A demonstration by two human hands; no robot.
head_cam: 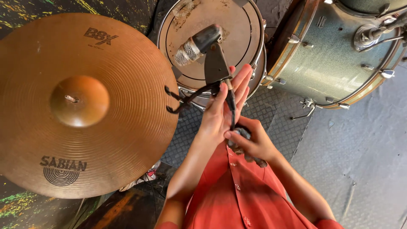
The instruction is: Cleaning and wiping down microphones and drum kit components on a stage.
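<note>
A grey microphone [197,44] sits on a black clip mount [216,65] above a snare drum [237,29]. A black cable [231,104] runs down from the mount. My left hand [220,112] holds the mount's lower end, thumb in front and fingers stretched up behind the cable. Just below, my right hand [254,144] grips a grey cloth [243,133] and pinches the cable with it. Both forearms rise from my red shirt [237,191].
A large bronze cymbal [80,101] fills the left. A sparkly grey-green drum [335,55] with chrome lugs lies at the upper right. Black clamp prongs [174,99] stick out beside the cymbal's edge. Metal tread plate [280,123] and grey flooring [360,161] lie below.
</note>
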